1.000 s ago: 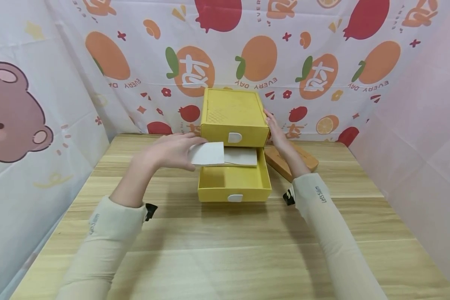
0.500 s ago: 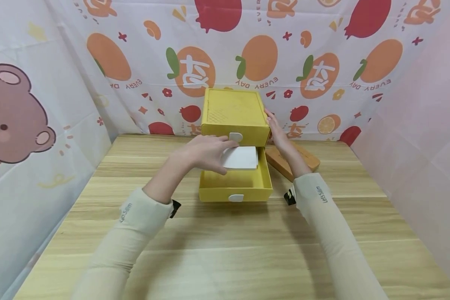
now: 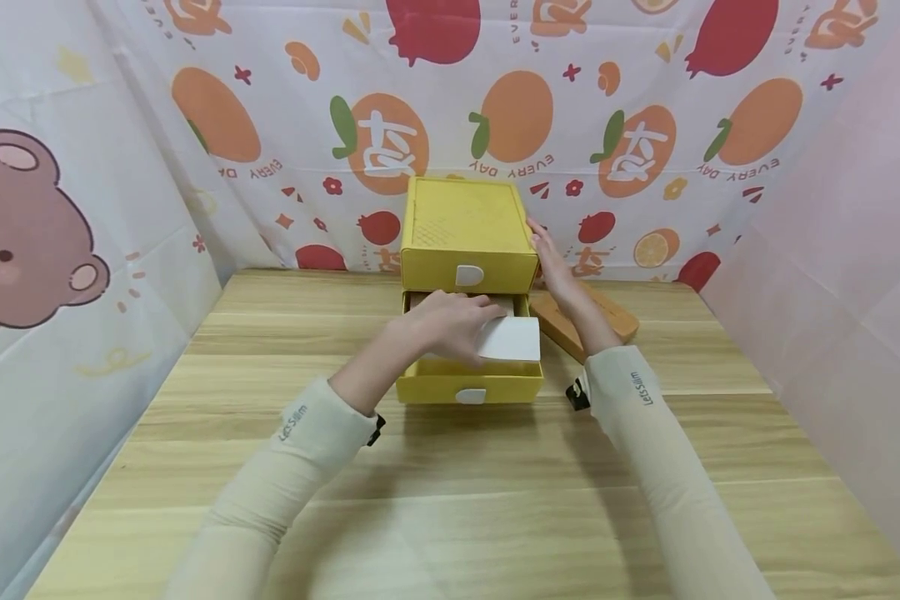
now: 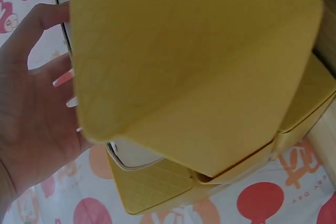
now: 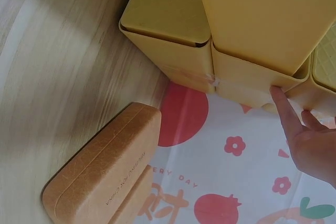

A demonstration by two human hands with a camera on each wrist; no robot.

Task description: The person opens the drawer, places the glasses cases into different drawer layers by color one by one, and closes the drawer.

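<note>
1. Your left hand (image 3: 450, 323) grips the left end of a white item (image 3: 515, 340), holding it in front of the cabinet (image 3: 461, 212), at the right end of the pulled-out drawer (image 3: 426, 389). You cannot tell whether the item touches the drawer.
2. Your right hand (image 3: 552, 257) holds nothing; its fingers are extended, with a fingertip against the cabinet's right side.
3. The drawer juts forward from the cabinet's middle level; the top drawer (image 3: 427, 269) above it is pushed in.
4. A pale item (image 3: 504, 305) partly shows inside the pulled-out drawer, close under the cabinet's top level.
5. On the tabletop (image 3: 450, 517), a brown case (image 3: 618, 317) lies right of the cabinet.
6. Fruit-print cloth (image 3: 450, 125) hangs behind the cabinet.
</note>
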